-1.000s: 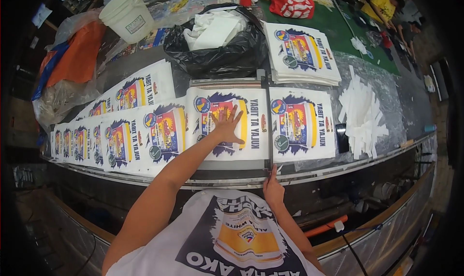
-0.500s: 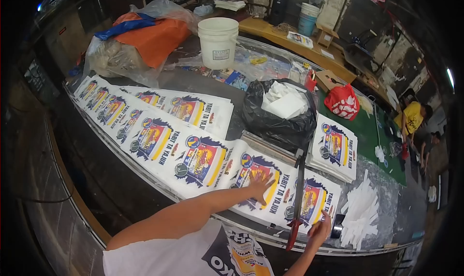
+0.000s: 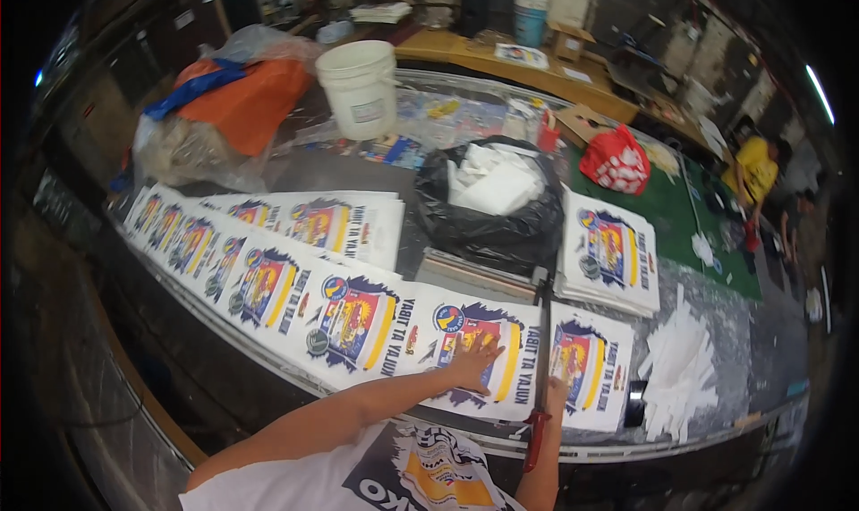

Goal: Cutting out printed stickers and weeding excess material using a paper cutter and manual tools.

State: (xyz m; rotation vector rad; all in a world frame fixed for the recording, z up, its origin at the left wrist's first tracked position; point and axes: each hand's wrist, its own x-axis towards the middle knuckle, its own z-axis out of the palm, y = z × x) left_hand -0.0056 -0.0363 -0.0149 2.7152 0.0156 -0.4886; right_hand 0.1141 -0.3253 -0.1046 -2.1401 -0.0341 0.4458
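A printed white sheet point(image 3: 416, 332) lies across a paper cutter point(image 3: 465, 269), whose long blade arm point(image 3: 545, 323) has a red handle point(image 3: 535, 444). My left hand point(image 3: 476, 361) lies spread on the sheet's colourful print, left of the blade. My right hand point(image 3: 555, 395) is curled just right of the blade arm, at the edge of a separate printed sheet point(image 3: 599, 363); what it grips is partly hidden. Long rows of overlapping printed sheets point(image 3: 215, 251) extend leftward. A stack of printed sheets point(image 3: 599, 234) lies behind the blade.
A black bag point(image 3: 483, 234) of white paper, a white bucket point(image 3: 356, 90), orange tarp point(image 3: 242, 99) and red bag point(image 3: 616, 160) stand behind. Paper strips point(image 3: 680, 359) are at right. Another person point(image 3: 753, 166) in yellow works at the far right.
The camera view has swung up and leftward. My right hand went from the cutter's front to the right sheet, then moved left beside the blade arm. My left hand stays spread on the sheet.
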